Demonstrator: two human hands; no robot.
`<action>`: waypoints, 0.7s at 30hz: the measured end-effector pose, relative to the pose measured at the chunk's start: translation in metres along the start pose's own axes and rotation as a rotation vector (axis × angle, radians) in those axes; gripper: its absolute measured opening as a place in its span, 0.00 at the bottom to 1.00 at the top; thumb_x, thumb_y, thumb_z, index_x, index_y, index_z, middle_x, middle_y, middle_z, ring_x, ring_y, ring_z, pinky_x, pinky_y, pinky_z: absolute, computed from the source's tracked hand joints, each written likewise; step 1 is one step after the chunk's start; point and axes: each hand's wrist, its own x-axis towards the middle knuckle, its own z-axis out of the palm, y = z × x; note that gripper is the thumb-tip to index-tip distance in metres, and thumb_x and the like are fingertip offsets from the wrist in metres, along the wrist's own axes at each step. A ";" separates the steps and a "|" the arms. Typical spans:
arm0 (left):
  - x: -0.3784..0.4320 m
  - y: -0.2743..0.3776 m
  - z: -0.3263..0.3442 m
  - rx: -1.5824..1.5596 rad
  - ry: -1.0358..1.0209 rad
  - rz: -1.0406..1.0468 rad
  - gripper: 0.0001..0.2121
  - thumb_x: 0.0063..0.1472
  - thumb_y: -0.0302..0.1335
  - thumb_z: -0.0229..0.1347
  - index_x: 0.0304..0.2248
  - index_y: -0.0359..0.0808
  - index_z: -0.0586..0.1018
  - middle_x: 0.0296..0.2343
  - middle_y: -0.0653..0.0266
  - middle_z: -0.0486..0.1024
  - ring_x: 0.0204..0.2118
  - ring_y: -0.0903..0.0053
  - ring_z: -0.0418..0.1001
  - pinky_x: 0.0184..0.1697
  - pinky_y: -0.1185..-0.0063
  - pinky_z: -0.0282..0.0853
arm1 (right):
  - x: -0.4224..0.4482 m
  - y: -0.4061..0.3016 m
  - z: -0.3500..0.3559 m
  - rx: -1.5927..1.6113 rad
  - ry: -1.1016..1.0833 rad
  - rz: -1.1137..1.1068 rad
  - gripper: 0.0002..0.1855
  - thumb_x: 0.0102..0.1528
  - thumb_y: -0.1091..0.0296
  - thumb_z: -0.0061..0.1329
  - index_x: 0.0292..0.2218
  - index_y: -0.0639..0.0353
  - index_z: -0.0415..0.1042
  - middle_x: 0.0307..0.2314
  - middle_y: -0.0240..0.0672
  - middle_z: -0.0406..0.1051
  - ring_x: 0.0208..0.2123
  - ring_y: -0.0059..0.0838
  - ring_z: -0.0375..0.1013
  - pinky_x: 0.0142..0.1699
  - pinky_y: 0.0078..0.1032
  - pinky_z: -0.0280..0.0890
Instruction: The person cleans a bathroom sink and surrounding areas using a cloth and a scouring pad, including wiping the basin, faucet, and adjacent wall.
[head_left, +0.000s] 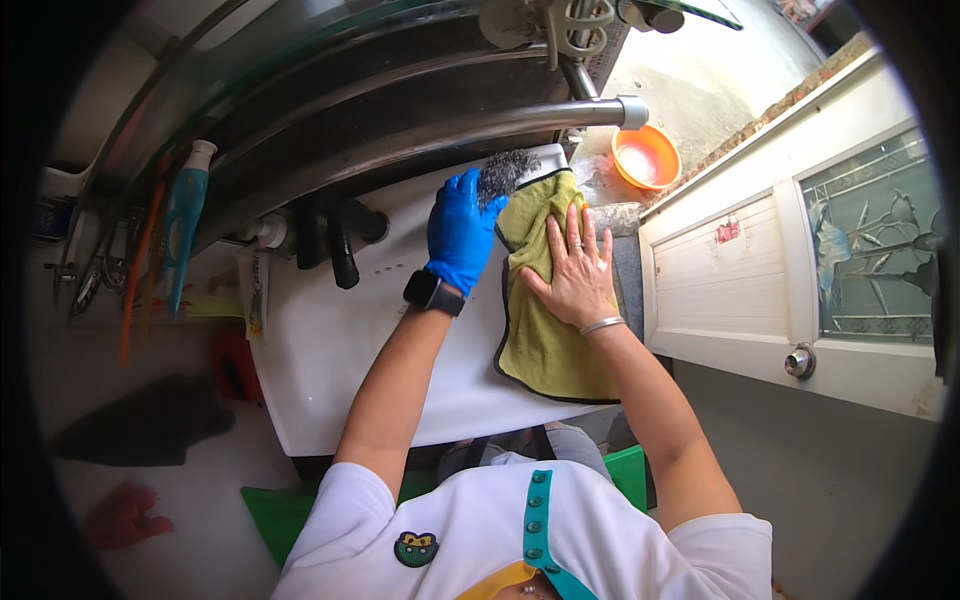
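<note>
Under my bare right hand, a yellow-green cloth with dark edging lies spread over the right side of a white washbasin. That palm is flat on the cloth with its fingers apart. My left hand wears a blue rubber glove, and a black watch is on its wrist. It is beside a dark, glittery mesh-like clump at the basin's back edge; whether its fingers grip the clump cannot be told. The thumb points toward the cloth's edge. A black faucet rises left of the glove.
Metal rails cross above the basin's back. At left hang a teal-handled brush and other items, near a toothpaste tube. An orange bowl stands on the floor beyond. A white door with glass borders the right.
</note>
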 end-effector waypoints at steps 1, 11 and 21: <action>-0.023 0.004 -0.017 -0.031 0.016 -0.020 0.22 0.51 0.33 0.60 0.43 0.31 0.69 0.37 0.52 0.70 0.39 0.61 0.69 0.41 0.72 0.66 | 0.020 0.009 0.007 -0.016 0.022 -0.040 0.46 0.47 0.33 0.38 0.58 0.56 0.50 0.59 0.45 0.38 0.62 0.41 0.31 0.62 0.47 0.29; -0.250 0.029 -0.184 -0.284 0.314 -0.865 0.23 0.50 0.20 0.59 0.46 0.30 0.68 0.38 0.62 0.70 0.38 0.77 0.70 0.42 0.78 0.67 | 0.120 -0.057 0.016 -0.087 -0.261 -0.825 0.41 0.51 0.51 0.42 0.60 0.57 0.41 0.59 0.44 0.40 0.60 0.38 0.42 0.62 0.34 0.39; -0.217 0.064 -0.170 -0.733 0.557 -1.088 0.12 0.59 0.25 0.50 0.42 0.32 0.71 0.36 0.67 0.71 0.36 0.83 0.68 0.40 0.83 0.65 | 0.125 -0.036 0.008 -0.087 -0.377 -1.221 0.33 0.53 0.51 0.39 0.58 0.35 0.46 0.58 0.33 0.48 0.56 0.36 0.52 0.60 0.37 0.47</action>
